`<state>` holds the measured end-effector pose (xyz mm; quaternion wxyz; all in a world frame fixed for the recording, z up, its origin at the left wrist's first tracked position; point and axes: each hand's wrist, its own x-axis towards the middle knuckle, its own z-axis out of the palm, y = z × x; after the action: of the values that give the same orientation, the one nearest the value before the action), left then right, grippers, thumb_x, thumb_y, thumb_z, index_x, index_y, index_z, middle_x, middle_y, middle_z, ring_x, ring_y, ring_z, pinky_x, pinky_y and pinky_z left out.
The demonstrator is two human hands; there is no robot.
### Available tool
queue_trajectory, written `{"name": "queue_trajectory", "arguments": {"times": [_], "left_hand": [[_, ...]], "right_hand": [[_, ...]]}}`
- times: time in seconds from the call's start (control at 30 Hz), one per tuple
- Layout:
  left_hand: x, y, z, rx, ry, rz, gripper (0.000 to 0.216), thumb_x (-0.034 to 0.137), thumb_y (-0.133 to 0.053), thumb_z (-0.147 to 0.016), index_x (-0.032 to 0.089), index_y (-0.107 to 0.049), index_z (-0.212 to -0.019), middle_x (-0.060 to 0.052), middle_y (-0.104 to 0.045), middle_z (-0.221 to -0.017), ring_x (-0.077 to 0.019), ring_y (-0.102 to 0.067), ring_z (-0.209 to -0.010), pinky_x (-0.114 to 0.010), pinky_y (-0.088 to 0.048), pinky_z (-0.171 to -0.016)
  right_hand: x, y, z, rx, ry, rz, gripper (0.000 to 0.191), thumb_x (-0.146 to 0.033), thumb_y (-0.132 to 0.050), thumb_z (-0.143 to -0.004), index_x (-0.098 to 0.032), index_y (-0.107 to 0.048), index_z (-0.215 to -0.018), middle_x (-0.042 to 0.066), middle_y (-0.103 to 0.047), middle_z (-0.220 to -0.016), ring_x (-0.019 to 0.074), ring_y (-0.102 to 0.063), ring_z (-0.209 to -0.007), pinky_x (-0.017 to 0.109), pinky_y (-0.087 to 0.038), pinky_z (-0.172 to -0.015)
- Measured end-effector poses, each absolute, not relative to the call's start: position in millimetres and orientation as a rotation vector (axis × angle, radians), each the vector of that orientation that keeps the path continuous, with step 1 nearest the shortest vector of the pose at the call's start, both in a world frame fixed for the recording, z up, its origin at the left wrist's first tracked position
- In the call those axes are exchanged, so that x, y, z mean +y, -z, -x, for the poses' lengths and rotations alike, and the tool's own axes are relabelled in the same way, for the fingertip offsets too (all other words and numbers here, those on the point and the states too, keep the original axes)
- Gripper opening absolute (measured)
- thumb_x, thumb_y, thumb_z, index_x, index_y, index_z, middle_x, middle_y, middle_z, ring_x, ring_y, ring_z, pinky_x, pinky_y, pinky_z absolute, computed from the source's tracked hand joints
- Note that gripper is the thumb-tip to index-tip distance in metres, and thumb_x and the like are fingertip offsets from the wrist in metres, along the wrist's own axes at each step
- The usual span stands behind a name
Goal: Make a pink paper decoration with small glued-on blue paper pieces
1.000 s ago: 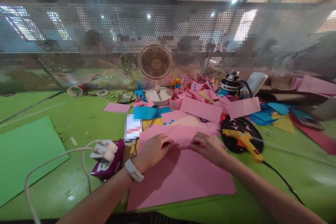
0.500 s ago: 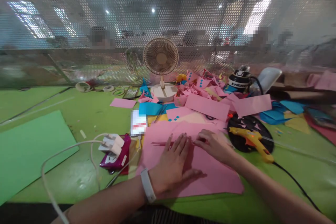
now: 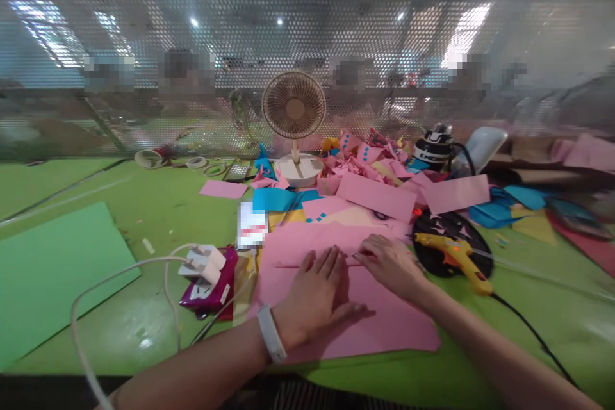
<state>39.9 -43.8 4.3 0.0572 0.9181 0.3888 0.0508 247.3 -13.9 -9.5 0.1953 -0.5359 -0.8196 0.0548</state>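
A large pink paper sheet (image 3: 384,327) lies on the green table (image 3: 158,218) in front of me, with a fold line across its upper part. My left hand (image 3: 314,298) rests flat on the sheet, fingers stretched out, a white band on the wrist. My right hand (image 3: 391,262) is just to its right, fingertips pinched on the folded edge of the pink sheet.
A yellow glue gun (image 3: 454,259) lies on a black disc at right, its cord trailing toward me. A purple pack (image 3: 209,285) with white plugs and cable sits at left. A small fan (image 3: 294,125), a heap of pink and blue paper scraps (image 3: 375,173), and a green sheet (image 3: 52,269) surround me.
One second ago both hands pinched the fold with curled fingers. My left hand has since opened and lies flat on the sheet. The right hand stays at the fold.
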Motion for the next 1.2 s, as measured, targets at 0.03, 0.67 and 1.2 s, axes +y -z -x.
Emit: {"name": "queue_trajectory", "arguments": {"times": [0.03, 0.67, 1.2], "left_hand": [[-43.2, -3.8, -39.7, 1.184, -0.162, -2.785, 0.083, 0.069, -0.018, -0.082, 0.011, -0.021, -0.141, -0.014, -0.021, -0.147, -0.0277, -0.018, -0.135, -0.046, -0.016, -0.108], [-30.5, 8.2, -36.9, 1.120, -0.319, -2.973, 0.072, 0.062, -0.034, -0.083, 0.019, -0.027, -0.140, -0.012, -0.027, -0.145, -0.0289, -0.025, -0.133, -0.048, -0.026, -0.105], [-25.5, 18.4, -34.0, 1.170, -0.346, -2.979, 0.073, 0.060, -0.036, -0.083, 0.014, -0.029, -0.139, -0.015, -0.031, -0.143, -0.0288, -0.032, -0.130, -0.047, -0.028, -0.105]], "right_hand": [[-12.9, 8.4, -248.4, -2.282, -0.194, 1.517, 0.017, -0.030, -0.050, -0.086, -0.019, -0.058, -0.075, 0.002, -0.060, -0.078, 0.0159, -0.056, -0.079, 0.027, -0.037, -0.072], [-8.8, -20.8, -278.8, -2.011, 0.000, 1.868, 0.018, -0.028, -0.049, -0.087, -0.017, -0.061, -0.080, 0.007, -0.064, -0.084, 0.0194, -0.057, -0.084, 0.029, -0.039, -0.075], [-53.0, -0.6, -234.4, -2.436, -0.226, 1.477, 0.068, -0.055, -0.029, -0.090, -0.004, -0.038, -0.134, 0.019, -0.037, -0.140, 0.0277, -0.030, -0.131, 0.042, -0.024, -0.109]]}}
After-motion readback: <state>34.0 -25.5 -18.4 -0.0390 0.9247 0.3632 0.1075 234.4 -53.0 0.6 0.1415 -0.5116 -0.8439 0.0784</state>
